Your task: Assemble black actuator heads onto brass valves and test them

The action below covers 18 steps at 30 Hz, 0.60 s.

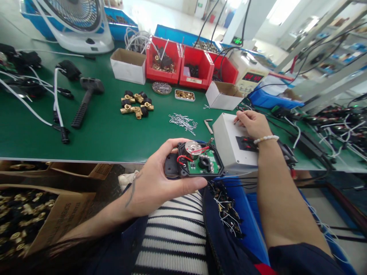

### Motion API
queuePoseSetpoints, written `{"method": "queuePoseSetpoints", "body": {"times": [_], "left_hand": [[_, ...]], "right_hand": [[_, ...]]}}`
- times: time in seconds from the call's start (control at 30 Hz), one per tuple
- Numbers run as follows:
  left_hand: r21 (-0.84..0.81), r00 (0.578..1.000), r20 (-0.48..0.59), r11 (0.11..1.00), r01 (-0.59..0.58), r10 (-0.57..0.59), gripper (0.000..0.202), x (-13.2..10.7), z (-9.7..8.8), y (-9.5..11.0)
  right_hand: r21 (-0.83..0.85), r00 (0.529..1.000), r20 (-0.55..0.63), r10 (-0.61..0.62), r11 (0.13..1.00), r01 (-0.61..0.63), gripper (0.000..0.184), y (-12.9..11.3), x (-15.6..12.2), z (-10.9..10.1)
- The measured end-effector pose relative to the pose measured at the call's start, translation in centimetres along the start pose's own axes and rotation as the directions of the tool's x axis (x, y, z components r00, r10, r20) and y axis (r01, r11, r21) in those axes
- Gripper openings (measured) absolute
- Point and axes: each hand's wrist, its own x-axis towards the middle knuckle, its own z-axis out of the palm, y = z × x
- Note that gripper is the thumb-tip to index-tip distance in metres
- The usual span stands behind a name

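My left hand (156, 179) grips a black open housing (197, 160) near the table's front edge. Inside it sit a green circuit board, a round metal motor and red wires. My right hand (252, 122) rests on top of a white box (229, 139) with red switches; its fingers are curled and pinch something small that I cannot make out. A bead bracelet circles that wrist. A heap of small metal pins (183, 122) lies on the green mat just beyond the housing. A hex key (209, 125) lies beside the white box.
Brass valve fittings (137, 105) lie mid-table. Behind stand red bins (189, 65), two white cardboard boxes (128, 65), a fan (77, 23) and a digital meter (249, 70). Cables and a black handle (86, 101) lie left. A carton of brass parts (25, 217) sits below left. A blue crate (243, 214) is by my lap.
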Motion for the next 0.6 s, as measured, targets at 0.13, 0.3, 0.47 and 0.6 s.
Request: {"method": "queuePoseSetpoints", "body": {"times": [0.13, 0.3, 0.47, 0.6], "left_hand": [[-0.151, 0.998, 0.007, 0.987, 0.062, -0.062, 0.045, 0.4, 0.0, -0.9], [-0.374, 0.991, 0.078, 0.919, 0.127, -0.105, 0.046, 0.6, 0.5, -1.3], [-0.418, 0.991, 0.073, 0.899, 0.133, -0.112, 0.041, 0.5, 0.5, -1.3], [-0.414, 0.991, 0.072, 0.9, 0.135, -0.115, 0.042, 0.6, 0.4, -1.5]], "right_hand": [[-0.006, 1.0, 0.005, -0.001, 1.0, 0.002, 0.03, 0.0, 0.0, 0.0], [-0.024, 1.0, 0.007, -0.008, 1.0, 0.008, 0.031, 0.0, -0.1, 0.0], [-0.04, 1.0, 0.015, -0.011, 0.999, 0.012, 0.033, -0.2, -0.1, -0.1], [-0.041, 1.0, 0.011, -0.015, 0.999, 0.015, 0.033, -0.2, -0.1, -0.1]]}}
